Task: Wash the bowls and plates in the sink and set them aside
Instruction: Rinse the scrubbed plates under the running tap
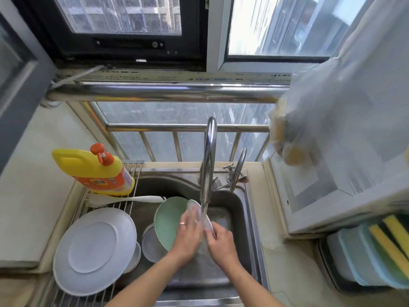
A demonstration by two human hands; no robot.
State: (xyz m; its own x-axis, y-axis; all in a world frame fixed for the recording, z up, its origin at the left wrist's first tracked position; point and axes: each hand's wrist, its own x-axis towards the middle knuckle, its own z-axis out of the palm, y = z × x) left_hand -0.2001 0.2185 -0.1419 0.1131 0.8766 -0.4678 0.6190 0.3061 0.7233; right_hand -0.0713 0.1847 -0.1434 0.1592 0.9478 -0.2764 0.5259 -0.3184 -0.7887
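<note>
Plate (200,214), small and white, is held on edge under the tap stream (204,209), over the middle of the sink (241,204). Your left hand (188,231) lies flat against its face, fingers straight and together; your right hand (221,239) curls round the near rim.

Risks, as judged:
- Wet rim, grip at one edge only: it could slip and strike the green bowl (168,220) just to the left.
- Water hitting the tilted face may splash toward you.
- White plate (95,249) on the left rack (124,209) overhangs the basin; a careless set-down could knock it.
</note>
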